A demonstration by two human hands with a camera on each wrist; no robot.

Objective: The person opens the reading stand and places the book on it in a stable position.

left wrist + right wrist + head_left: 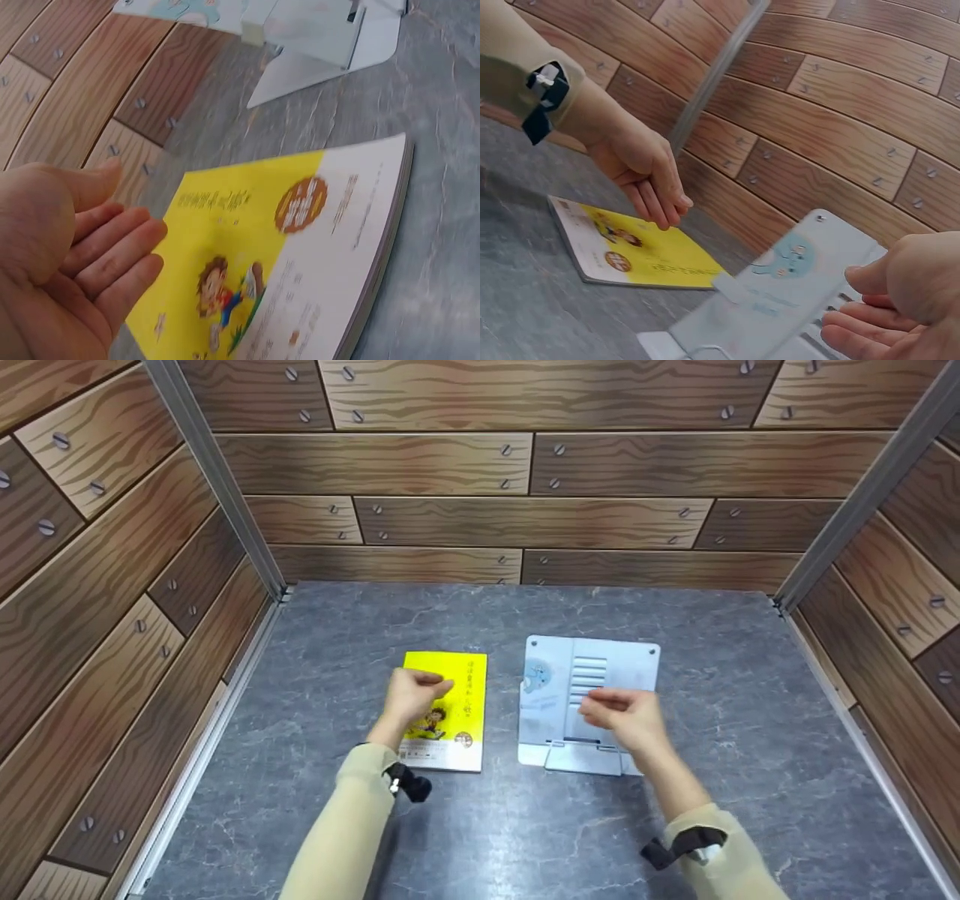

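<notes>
A yellow and white book [457,735] with a cartoon child on its cover lies flat on the grey marbled table. Above it hovers my left hand [414,694], fingers relaxed and slightly bent, holding nothing; the left wrist view shows the palm beside the book's cover [300,270]. To the right stands a pale blue book stand [547,720], tilted up, with a slotted middle, a blue cartoon print and a wire-fronted ledge at the bottom. My right hand [626,720] is in front of its slotted panel, loosely bent, with nothing between thumb and fingers.
Wood-plank-patterned walls [435,465] enclose the grey table [337,825] at the back and both sides. Metal corner posts [217,472] and rails run along the edges. A strip of table separates the book from the stand.
</notes>
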